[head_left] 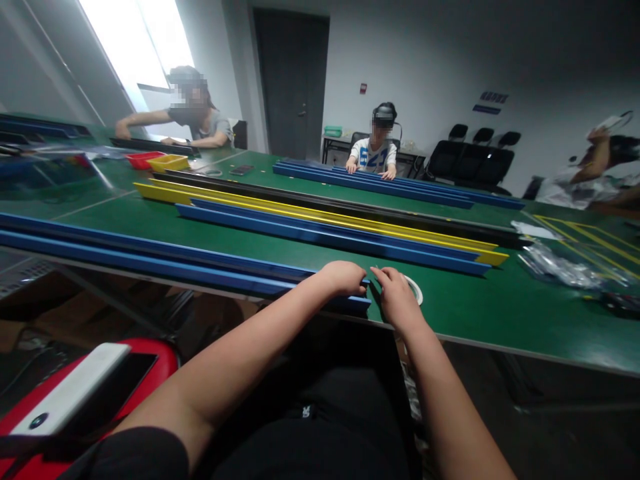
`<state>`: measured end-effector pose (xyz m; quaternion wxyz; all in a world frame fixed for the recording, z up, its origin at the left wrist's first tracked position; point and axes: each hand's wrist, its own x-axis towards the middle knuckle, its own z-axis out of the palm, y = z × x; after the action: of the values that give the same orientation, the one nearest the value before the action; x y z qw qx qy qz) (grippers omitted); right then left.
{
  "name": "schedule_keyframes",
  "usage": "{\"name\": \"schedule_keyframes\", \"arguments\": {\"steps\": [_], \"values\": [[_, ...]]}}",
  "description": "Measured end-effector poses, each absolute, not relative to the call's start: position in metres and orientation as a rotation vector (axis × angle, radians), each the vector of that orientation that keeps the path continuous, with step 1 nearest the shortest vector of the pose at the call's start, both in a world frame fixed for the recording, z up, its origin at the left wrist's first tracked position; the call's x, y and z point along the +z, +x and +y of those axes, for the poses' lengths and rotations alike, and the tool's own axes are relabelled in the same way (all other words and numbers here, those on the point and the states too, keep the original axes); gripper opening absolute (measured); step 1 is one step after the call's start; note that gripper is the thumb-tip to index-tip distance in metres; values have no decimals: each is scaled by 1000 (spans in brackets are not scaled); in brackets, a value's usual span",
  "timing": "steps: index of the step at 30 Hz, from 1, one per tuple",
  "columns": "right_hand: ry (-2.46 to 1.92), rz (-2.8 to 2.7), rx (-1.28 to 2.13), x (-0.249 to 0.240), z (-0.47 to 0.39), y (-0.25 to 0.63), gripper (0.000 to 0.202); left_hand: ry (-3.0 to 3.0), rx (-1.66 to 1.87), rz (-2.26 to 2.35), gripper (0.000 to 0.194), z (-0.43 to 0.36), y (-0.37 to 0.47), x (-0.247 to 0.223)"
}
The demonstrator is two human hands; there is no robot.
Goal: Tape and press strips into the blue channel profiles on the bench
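Note:
A long blue channel rail [240,275] lies along the near table edge, with its right end in front of me. My left hand [344,277] is over that end, fingers curled and closed; what they grip is hidden. Just past the rail's end, my right hand [397,293] is close to the left one, thumb and forefinger drawn together and pointing left. Anything between those fingertips is too small to make out. A white ring [415,291], like a tape roll, lies on the table partly behind my right hand.
On the green table [500,320] lie another blue rail [325,233], a yellow rail [415,235] and a black rail [300,200]. Plastic-wrapped parts [555,263] sit right. Co-workers sit across, one [373,157] touching blue rails. A red stool [155,353] stands at my left.

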<state>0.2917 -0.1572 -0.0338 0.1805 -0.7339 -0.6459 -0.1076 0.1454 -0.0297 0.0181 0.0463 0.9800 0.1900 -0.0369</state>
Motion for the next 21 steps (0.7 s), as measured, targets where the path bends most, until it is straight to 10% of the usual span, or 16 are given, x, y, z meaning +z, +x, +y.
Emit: {"name": "schedule_keyframes", "arguments": {"steps": [21], "values": [[-2125, -1720, -361, -38, -140, 287, 67, 2976, -64, 579, 35, -29, 145, 15]]}}
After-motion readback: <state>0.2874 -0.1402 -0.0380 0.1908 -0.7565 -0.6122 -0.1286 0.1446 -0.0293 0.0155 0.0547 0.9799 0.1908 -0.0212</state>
